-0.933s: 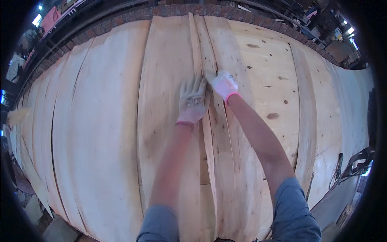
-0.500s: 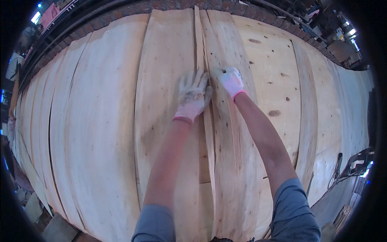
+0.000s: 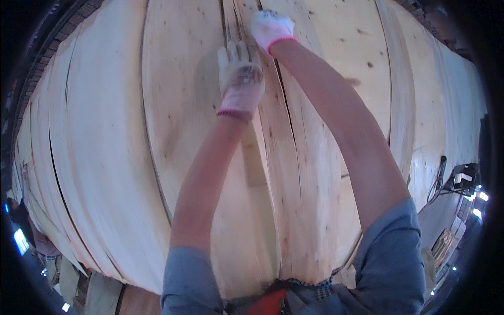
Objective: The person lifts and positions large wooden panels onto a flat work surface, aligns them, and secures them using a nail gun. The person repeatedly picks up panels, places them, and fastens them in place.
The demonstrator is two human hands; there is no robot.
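Long, pale sheets of wood veneer [image 3: 184, 94] lie side by side, running away from me. My left hand [image 3: 240, 79], in a white and pink work glove, rests on one sheet with its fingers stretched forward along a seam. Farther ahead and to the right, my right hand [image 3: 272, 30], gloved the same way, is curled closed at the edge of a narrow veneer strip [image 3: 278, 142]. Its fingertips are partly hidden and blurred. Below my left hand, overlapping edges leave a slim gap, and a dark split runs down beside the strip.
Knotty yellowish veneer [image 3: 362, 58] spreads on the right, with paler sheets [image 3: 105, 126] at left. A dark tool with a cable [image 3: 440, 173] lies near the right edge. Scrap boards [image 3: 102, 294] sit at the lower left. Bricks [image 3: 68, 26] border the far left side.
My view has tilted down and closer, so the far brick edge has mostly left the picture. Both hands are farther up in the frame; the right now lies ahead of the left.
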